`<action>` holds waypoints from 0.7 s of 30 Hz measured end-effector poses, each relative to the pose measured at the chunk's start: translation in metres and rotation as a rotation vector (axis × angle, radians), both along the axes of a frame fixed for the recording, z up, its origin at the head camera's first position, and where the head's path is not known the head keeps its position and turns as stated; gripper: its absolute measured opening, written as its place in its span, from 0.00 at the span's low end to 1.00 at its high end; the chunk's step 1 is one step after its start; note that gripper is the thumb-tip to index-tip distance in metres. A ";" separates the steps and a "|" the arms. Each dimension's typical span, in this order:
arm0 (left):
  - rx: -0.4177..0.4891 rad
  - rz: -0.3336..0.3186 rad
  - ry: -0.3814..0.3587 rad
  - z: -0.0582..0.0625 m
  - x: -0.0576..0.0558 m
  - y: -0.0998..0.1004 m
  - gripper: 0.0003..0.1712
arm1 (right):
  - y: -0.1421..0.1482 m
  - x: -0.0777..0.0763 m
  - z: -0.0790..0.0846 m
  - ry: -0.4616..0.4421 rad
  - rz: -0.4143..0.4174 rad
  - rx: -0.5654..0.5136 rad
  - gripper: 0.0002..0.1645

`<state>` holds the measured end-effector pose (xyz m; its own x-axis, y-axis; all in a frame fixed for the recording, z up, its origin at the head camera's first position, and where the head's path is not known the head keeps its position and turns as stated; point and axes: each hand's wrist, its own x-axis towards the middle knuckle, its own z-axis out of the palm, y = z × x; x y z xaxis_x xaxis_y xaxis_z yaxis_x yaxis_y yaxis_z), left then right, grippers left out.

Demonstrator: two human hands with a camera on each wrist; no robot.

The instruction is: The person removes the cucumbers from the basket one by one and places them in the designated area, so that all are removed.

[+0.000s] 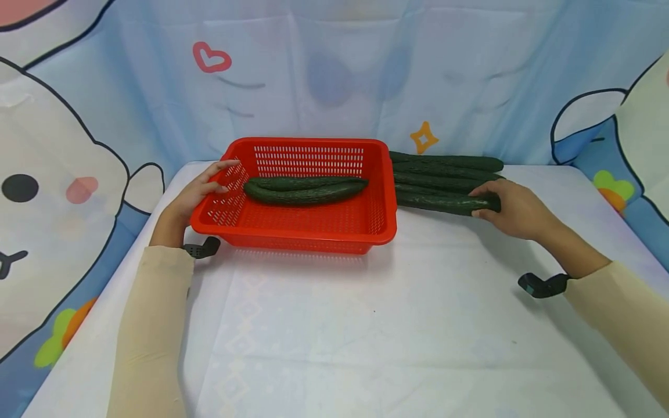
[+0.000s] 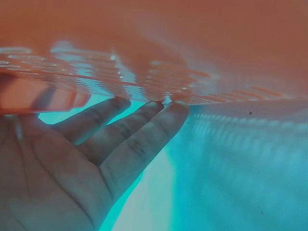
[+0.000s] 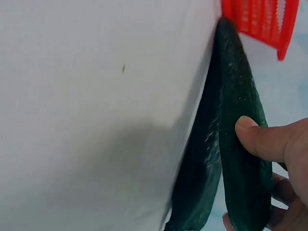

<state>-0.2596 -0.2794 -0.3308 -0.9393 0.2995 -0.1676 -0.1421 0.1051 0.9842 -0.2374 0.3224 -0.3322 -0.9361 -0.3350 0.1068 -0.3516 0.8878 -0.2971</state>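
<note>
Head view: white cloth-covered bench (image 1: 334, 325), biggest. Red perforated plastic basket (image 1: 300, 237) on it. Several long dark-green cucumbers (image 1: 444, 165) laid side by side, just right of basket; two curved green cucumbers (image 1: 308, 193) inside. Left hand (image 1: 195, 194): grip on basket's left end, digits over rim. Right hand (image 1: 509, 206): grip narrow, pinching one outside cucumber (image 3: 243, 144), thumb on skin.

The head camera looks forward and down from above the near side of the worktop (image 1: 366, 325), far enough back to take in left hand (image 1: 190, 200), right hand (image 1: 514, 210), red basket (image 1: 298, 237) and cloth backdrop (image 1: 334, 75). The left wrist camera, very close, faces the basket's slotted plastic. The right one looks closely along the cucumbers (image 1: 444, 202) toward the basket. Each shares its hand and part of the basket with the head view.
</note>
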 end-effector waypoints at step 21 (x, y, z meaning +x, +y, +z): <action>-0.012 0.004 -0.002 0.002 0.001 0.001 0.36 | 0.009 -0.014 -0.015 -0.016 -0.023 0.108 0.25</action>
<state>-0.2582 -0.2781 -0.3289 -0.9401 0.2933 -0.1734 -0.1450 0.1160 0.9826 -0.2516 0.3312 -0.3476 -0.9451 -0.3219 0.0563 -0.3265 0.9227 -0.2048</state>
